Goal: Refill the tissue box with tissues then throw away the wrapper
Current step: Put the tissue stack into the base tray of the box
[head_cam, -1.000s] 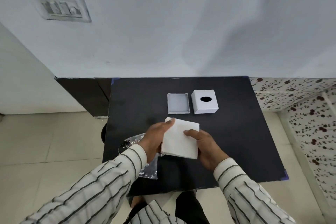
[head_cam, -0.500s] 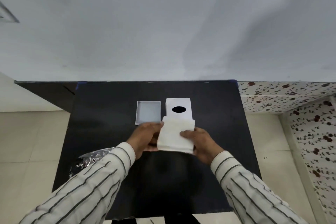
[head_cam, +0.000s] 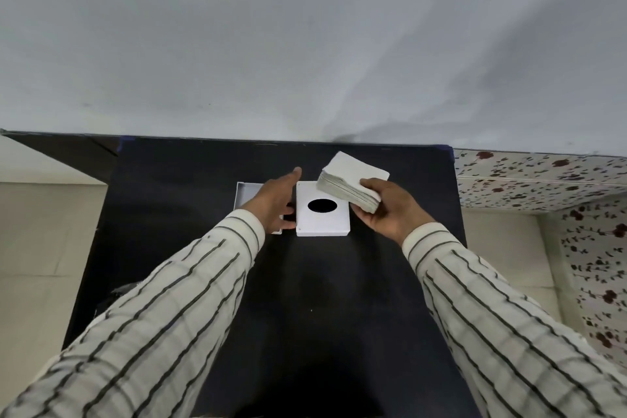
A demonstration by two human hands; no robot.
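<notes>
A white tissue box [head_cam: 322, 222] with a black oval hole on top stands on the black table [head_cam: 169, 200]. Its flat white base tray [head_cam: 246, 193] lies just left of it, partly hidden by my left hand [head_cam: 276, 202]. That hand is open, fingers stretched past the box's left side, thumb touching its lower left edge. My right hand [head_cam: 390, 210] holds a stack of white tissues [head_cam: 353, 181] tilted in the air over the box's right rear corner. A sliver of the wrapper [head_cam: 124, 288] shows beside my left sleeve.
A grey wall rises right behind the table. A floral-patterned ledge [head_cam: 543, 176] stands to the right, and pale tiled floor lies on both sides. My striped sleeves cover much of the table's near half.
My left hand has let go of the tissue stack and reached to the box's left side. My right hand has carried the stack up and right, above the box.
</notes>
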